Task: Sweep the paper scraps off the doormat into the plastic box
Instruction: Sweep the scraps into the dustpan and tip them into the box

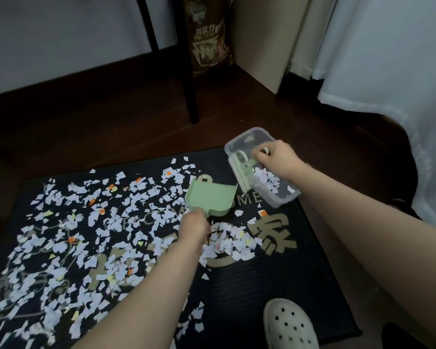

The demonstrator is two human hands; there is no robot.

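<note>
A black doormat (pixel 287 278) with gold lettering lies on the floor, strewn with several white and coloured paper scraps (pixel 91 238). My left hand (pixel 195 227) grips the handle of a light green dustpan (pixel 210 199), held over the mat's middle. My right hand (pixel 277 159) holds a small green brush (pixel 242 172) by its handle, with the brush inside a clear plastic box (pixel 244 138). The box stands at the mat's far right corner and holds a heap of scraps (pixel 266 180).
A black table leg (pixel 190 91) stands on the dark wooden floor beyond the mat. A brown printed bag (pixel 209 39) leans at the back, beside a beige panel (pixel 267 41). White cloth (pixel 388 71) hangs on the right. My white clog (pixel 288 326) rests on the mat's near edge.
</note>
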